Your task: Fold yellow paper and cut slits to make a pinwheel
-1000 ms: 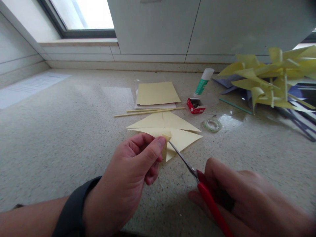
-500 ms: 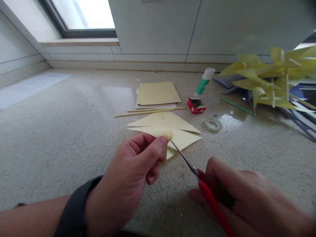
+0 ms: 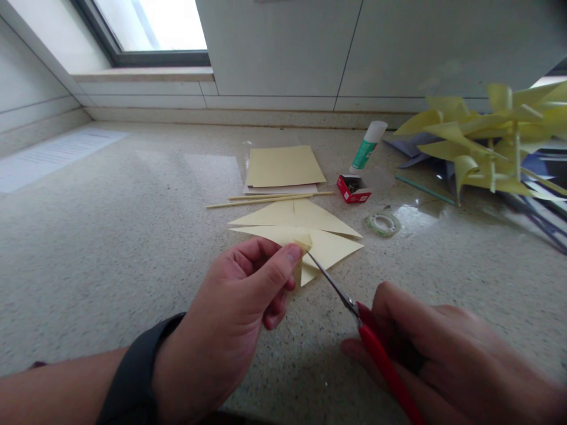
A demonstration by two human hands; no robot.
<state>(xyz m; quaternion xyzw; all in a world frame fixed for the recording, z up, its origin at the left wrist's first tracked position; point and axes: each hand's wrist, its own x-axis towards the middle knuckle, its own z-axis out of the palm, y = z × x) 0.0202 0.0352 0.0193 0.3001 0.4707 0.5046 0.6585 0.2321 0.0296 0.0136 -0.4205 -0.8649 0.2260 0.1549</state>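
Observation:
My left hand (image 3: 248, 301) pinches a small piece of pale yellow paper (image 3: 305, 241) between thumb and fingers, most of it hidden by the fingertips. In my right hand (image 3: 425, 348) is a pair of red-handled scissors (image 3: 381, 360). Their narrow metal blades look closed, and the tip touches the small piece just beside my left thumb. Behind and beneath lies a cut pale yellow paper sheet (image 3: 328, 251) with pointed corners, partly covered by my left hand. Slits run in from its left and right corners and from the top.
Two thin wooden sticks (image 3: 270, 199) lie behind the cut sheet, before a stack of yellow paper (image 3: 286, 166). To the right are a red box of small pins (image 3: 353, 189), a glue stick (image 3: 368, 146), a tape roll (image 3: 383, 225), a green stick (image 3: 425, 190) and yellow paper pinwheels (image 3: 487, 136).
Almost nothing differs. The scissor tip stays at the small paper piece, and both hands keep their hold with only a slight shift of the whole view.

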